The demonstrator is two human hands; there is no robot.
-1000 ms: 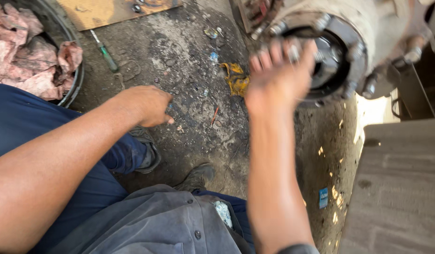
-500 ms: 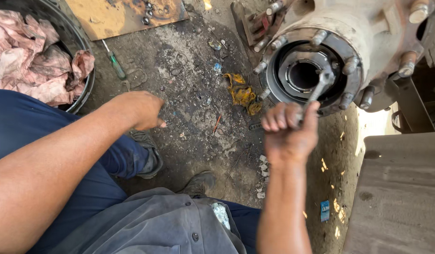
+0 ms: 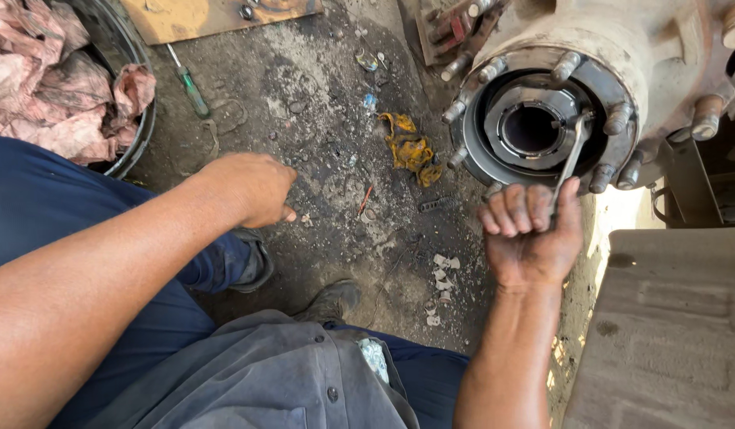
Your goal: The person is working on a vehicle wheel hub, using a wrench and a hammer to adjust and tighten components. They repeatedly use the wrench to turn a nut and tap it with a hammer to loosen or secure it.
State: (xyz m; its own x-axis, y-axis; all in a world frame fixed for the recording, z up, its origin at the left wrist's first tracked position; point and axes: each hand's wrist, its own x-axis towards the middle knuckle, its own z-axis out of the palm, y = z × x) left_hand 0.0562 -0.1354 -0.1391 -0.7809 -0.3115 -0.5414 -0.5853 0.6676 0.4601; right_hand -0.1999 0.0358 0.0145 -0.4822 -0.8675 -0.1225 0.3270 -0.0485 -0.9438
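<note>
Two bare hands appear over an oil-stained floor [image 3: 320,159]. At right of centre, the right hand [image 3: 532,234] is closed in a fist around the lower end of a slim metal wrench [image 3: 571,155], palm toward the camera; the tool rises from the fist, and its upper end lies against the right side of the central ring inside the wheel hub [image 3: 542,127], upper right of the frame. At left of centre, the left hand [image 3: 252,189] is loosely curled, forefinger tip down toward the floor, and grasps nothing visible.

State of the work, as judged from the frame: the hub is bare, with no wheel on it; its studs [image 3: 455,110] stand free around the flange, without nuts, and the central bore is open and dark. The wrench is engaged at the inner ring, so that fitting appears to be the part in hand; whether it is being loosened or tightened cannot be told.

Surroundings: a green-handled screwdriver [image 3: 189,83] at upper left, beside a dark tub [image 3: 137,127] of pink rags [image 3: 57,87]; a yellow rag [image 3: 411,149] just left of the hub; small pale fragments [image 3: 440,282] near the lower centre.
</note>
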